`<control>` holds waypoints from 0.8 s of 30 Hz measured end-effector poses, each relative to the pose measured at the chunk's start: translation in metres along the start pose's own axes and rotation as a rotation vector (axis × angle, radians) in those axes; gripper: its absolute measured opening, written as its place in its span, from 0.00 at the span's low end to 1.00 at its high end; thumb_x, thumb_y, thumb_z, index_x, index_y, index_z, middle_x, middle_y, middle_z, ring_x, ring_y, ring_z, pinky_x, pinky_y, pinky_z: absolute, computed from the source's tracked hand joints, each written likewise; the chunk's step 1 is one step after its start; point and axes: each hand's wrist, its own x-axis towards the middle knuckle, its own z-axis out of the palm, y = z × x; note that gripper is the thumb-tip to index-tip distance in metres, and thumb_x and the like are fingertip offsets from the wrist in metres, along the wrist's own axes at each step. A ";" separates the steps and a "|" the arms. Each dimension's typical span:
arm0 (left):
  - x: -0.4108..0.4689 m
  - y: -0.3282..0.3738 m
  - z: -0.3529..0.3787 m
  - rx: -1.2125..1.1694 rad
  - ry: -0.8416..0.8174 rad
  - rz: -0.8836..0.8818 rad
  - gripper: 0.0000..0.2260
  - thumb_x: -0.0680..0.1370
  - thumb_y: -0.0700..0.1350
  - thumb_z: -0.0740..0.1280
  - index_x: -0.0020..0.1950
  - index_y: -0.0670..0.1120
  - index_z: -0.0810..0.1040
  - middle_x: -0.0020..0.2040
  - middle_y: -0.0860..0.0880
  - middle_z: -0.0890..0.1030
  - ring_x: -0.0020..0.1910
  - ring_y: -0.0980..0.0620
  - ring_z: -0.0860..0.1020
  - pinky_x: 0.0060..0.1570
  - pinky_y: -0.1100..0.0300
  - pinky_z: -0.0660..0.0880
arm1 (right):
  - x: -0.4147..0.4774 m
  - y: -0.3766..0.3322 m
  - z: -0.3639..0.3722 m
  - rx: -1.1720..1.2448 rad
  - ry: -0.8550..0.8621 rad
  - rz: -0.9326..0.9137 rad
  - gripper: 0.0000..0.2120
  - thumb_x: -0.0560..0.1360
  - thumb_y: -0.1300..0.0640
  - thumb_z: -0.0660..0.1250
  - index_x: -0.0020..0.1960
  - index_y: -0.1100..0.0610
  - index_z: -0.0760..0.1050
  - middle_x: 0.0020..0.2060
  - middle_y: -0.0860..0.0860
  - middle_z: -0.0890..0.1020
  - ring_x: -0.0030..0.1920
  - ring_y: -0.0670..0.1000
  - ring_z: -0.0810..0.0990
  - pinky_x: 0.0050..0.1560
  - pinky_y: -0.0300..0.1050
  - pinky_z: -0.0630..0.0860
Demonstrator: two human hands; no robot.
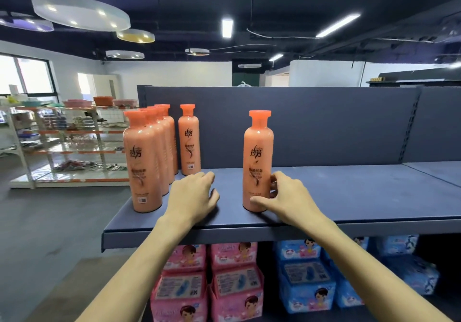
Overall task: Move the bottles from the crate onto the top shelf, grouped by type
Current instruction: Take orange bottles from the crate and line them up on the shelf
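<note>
An orange bottle stands upright near the front of the dark blue top shelf. My right hand wraps around its lower part, thumb in front and fingers behind. My left hand hovers over the bare shelf surface to the left, fingers loosely curled, holding nothing. At the shelf's left end a row of several identical orange bottles stands front to back. One more orange bottle stands alone near the back panel. The crate is out of view.
The shelf's back panel rises behind the bottles. Pink packs and blue packs fill the shelf below. A white rack of goods stands across the aisle on the left.
</note>
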 end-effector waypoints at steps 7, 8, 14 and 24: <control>0.002 -0.015 0.016 -0.048 0.004 -0.089 0.08 0.77 0.50 0.60 0.48 0.46 0.73 0.42 0.50 0.77 0.41 0.47 0.75 0.35 0.57 0.64 | 0.035 -0.026 0.024 0.042 -0.121 -0.039 0.24 0.73 0.44 0.74 0.58 0.58 0.70 0.56 0.53 0.81 0.54 0.55 0.80 0.55 0.54 0.78; 0.004 -0.017 0.017 -0.043 0.010 -0.084 0.08 0.77 0.50 0.60 0.47 0.46 0.73 0.41 0.50 0.76 0.41 0.47 0.75 0.35 0.57 0.64 | 0.040 -0.030 0.029 0.040 -0.125 -0.044 0.24 0.73 0.44 0.74 0.57 0.58 0.69 0.55 0.54 0.81 0.54 0.55 0.80 0.55 0.55 0.78; 0.012 -0.025 0.021 -0.098 0.027 -0.143 0.07 0.77 0.48 0.62 0.45 0.44 0.73 0.41 0.48 0.74 0.41 0.44 0.75 0.35 0.56 0.66 | 0.072 -0.045 0.056 0.049 -0.131 -0.074 0.23 0.74 0.45 0.74 0.55 0.59 0.68 0.53 0.55 0.80 0.51 0.57 0.80 0.51 0.53 0.78; 0.014 -0.029 0.034 -0.164 0.047 -0.145 0.08 0.77 0.50 0.62 0.43 0.47 0.67 0.40 0.50 0.70 0.44 0.45 0.76 0.40 0.54 0.68 | 0.129 -0.063 0.092 0.092 -0.187 -0.113 0.24 0.72 0.45 0.75 0.54 0.59 0.69 0.51 0.55 0.80 0.46 0.55 0.80 0.43 0.49 0.78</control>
